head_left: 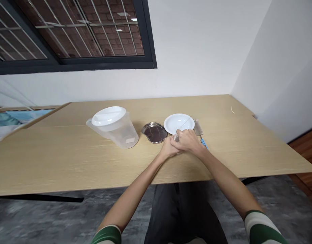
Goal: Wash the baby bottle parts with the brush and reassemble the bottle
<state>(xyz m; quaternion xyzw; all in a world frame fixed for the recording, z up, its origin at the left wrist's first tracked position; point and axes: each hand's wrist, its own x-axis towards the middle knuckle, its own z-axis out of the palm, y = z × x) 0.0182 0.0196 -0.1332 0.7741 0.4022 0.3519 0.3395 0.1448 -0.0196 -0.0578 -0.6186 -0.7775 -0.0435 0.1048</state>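
Head view shows both hands brought together over the wooden surface (69, 159), just in front of a white plate. The left hand (168, 149) is curled, its fingers closed around something small and pale that is mostly hidden; the right hand (187, 140) lies over and against it, fingers folded down on the same spot. A small clear object (176, 137) peeks out between the knuckles, too hidden to name. A thin wire-like rod (185, 123) rises from the clasped hands and slants across the white plate (175, 122), which sits just beyond the fingers. Just to the right of the plate lies a small bottle brush (198, 128) with a blue handle (204, 143) that runs under the right wrist. Left of the plate, close to the left hand, stands a shallow round metal dish (154, 132) with a dark inside. Further left is a clear plastic pitcher (120, 132) with a white lid (108, 116), tilted towards the left. Both forearms are bare, with green-and-white striped sleeves at the lower edge. A dark-framed window (69, 34) sits in the white wall behind.
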